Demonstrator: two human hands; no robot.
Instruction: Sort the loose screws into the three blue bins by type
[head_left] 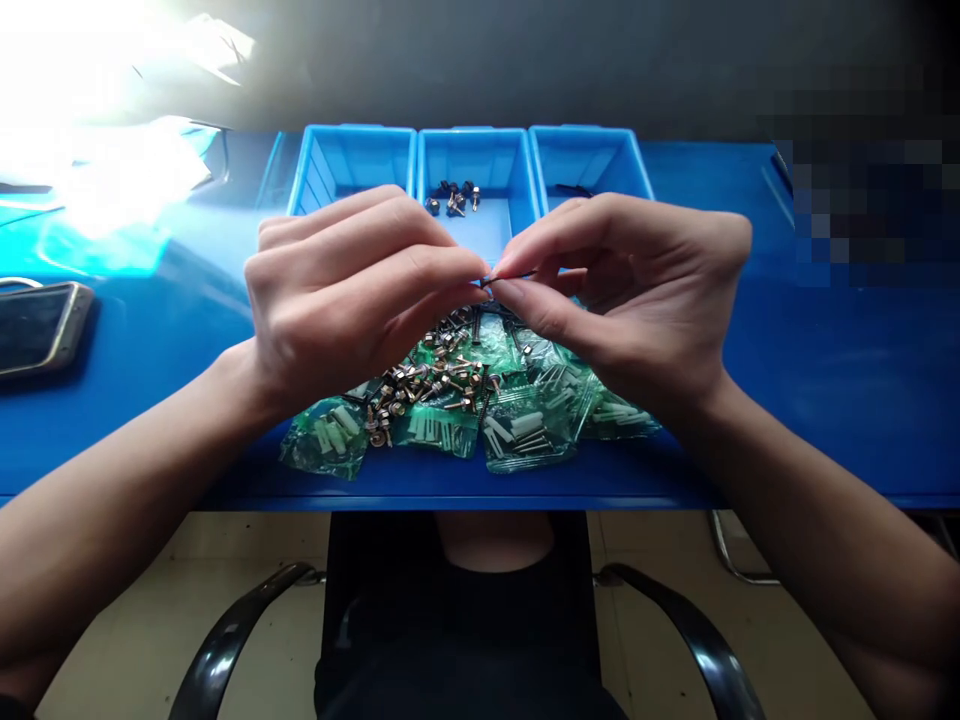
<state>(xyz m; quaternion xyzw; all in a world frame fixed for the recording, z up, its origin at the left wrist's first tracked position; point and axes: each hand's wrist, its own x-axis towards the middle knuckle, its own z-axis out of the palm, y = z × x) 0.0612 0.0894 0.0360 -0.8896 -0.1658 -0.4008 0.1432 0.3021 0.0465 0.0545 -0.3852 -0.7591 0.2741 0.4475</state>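
Piece (pixel 489 281) between left grip (pixel 352 285), right grip (pixel 637 285)

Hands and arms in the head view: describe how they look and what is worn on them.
The left hand and right hand are ungloved, with slender fingers and no visible ring. The left forearm and right forearm are bare, with no watch, bracelet, cable or marking in sight. A dark edge at the lower left corner may be a sleeve.

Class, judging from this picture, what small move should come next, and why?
Probably the right hand should carry the thin dark piece, pinched where it meets the left hand, to the right-hand bin, where something similarly dark lies.
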